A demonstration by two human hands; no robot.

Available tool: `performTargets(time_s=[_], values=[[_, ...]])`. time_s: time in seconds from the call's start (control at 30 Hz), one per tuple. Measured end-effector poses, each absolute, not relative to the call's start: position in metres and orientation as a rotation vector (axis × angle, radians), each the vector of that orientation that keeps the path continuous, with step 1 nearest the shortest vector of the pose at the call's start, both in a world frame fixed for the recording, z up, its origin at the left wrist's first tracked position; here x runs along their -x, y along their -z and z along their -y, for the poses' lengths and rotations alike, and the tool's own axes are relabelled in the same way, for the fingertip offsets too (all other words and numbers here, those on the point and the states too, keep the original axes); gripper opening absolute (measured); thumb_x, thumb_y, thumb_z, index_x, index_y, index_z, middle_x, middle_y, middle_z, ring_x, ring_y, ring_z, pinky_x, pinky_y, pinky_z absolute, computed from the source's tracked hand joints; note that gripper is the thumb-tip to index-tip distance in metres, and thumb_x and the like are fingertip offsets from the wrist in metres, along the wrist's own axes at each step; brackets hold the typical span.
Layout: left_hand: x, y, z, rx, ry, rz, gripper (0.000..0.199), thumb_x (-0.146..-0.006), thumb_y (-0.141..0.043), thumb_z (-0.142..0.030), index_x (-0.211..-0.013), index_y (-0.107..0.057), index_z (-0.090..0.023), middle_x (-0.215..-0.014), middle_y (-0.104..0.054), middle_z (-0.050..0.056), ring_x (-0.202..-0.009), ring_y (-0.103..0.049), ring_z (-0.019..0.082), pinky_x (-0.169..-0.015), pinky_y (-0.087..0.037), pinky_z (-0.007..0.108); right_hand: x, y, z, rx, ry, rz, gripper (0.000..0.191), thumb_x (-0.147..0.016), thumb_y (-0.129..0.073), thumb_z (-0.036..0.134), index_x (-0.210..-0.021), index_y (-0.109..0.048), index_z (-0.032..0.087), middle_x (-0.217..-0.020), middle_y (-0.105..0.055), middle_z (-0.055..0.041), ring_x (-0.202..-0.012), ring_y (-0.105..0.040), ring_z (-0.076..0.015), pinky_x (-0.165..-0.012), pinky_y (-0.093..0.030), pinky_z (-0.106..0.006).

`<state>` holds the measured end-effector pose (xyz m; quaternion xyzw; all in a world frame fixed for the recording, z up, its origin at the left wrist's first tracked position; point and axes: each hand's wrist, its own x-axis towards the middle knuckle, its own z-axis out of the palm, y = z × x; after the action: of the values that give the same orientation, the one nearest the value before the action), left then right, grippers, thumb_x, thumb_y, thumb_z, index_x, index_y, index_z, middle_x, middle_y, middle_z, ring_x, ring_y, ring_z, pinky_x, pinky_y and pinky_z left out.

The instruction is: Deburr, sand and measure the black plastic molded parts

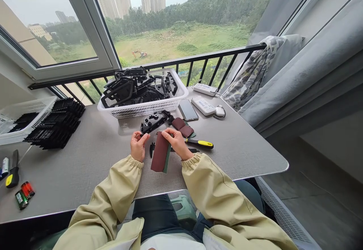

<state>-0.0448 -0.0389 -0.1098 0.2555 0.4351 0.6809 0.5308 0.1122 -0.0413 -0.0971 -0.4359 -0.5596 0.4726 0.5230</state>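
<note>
Black part: the openwork moulded black plastic piece is tilted above the table, in front of the big basket, its near left end in the left hand.
Left hand: the left hand is nearly closed, thumb and fingertips pinching that end.
Maroon strip: a long, flat maroon strip with green showing along its right edge hangs at a slant just below the part.
Right hand: the right hand is curled, its thumb pressed on the strip's upper end; from here I can't make out the fingers beneath.
Under the strip: a dark caliper-like tool lies partly covered.
Beside the right hand: a tool with a black-and-yellow handle, and folded maroon pieces with green edges.
Big basket: a white perforated plastic basket heaped with black plastic parts.
Right of the basket: a dark-screened phone and 2 white oblong boxes.
Table's left side: a stack of black ribbed pieces against a white basket, and nearer, 2 batteries, 1 green and 1 red.
Tabletop: grey, with a rounded right corner.
Window: black railing, then green field and towers.
</note>
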Motion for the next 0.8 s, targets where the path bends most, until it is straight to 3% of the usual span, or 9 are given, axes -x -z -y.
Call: performTargets(time_s=[0.13,0.33,0.63,0.8], values=[[0.040,0.110,0.042,-0.648,-1.499,-1.012,0.052,-0.045,-0.087,-0.028,-0.078,-0.047,-0.020,-0.075,-0.059,-0.006,-0.070,-0.068,0.014,-0.067,-0.053,0.026,-0.107,0.102,0.040,1.066,-1.080,1.384,0.029,-0.077,-0.056,0.044,-0.066,-0.057,0.018,-0.065,-0.053,0.0001,-0.064,-0.046,-0.0149,-0.063,-0.037,-0.029],[0.037,0.116,0.044,-0.742,-1.408,-1.049,0.055,-0.045,-0.087,-0.025,-0.080,-0.045,-0.019,-0.076,-0.060,-0.007,-0.059,-0.059,0.006,-0.057,-0.047,0.018,-0.103,0.110,0.038,1.085,-1.060,1.432,0.028,-0.079,-0.055,0.044,-0.068,-0.058,0.019,-0.067,-0.057,-0.0005,-0.066,-0.048,-0.0153,-0.063,-0.037,-0.029],[0.040,0.115,0.041,-0.615,-1.413,-0.989,0.058,-0.043,-0.088,-0.026,-0.080,-0.044,-0.020,-0.077,-0.063,-0.004,-0.061,-0.063,0.009,-0.058,-0.051,0.023,-0.105,0.108,0.040,1.066,-1.178,1.474,0.033,-0.075,-0.063,0.048,-0.092,-0.063,0.019,-0.081,-0.061,-0.0004,-0.065,-0.047,-0.0131,-0.061,-0.040,-0.027],[0.042,0.119,0.038,-0.565,-1.436,-1.028,0.053,-0.046,-0.087,-0.026,-0.077,-0.044,-0.020,-0.071,-0.060,-0.006,-0.057,-0.063,0.010,-0.056,-0.051,0.023,-0.103,0.110,0.039,0.995,-1.317,1.440,0.035,-0.076,-0.059,0.052,-0.081,-0.061,0.018,-0.075,-0.060,-0.0010,-0.068,-0.052,-0.0152,-0.061,-0.042,-0.027]])
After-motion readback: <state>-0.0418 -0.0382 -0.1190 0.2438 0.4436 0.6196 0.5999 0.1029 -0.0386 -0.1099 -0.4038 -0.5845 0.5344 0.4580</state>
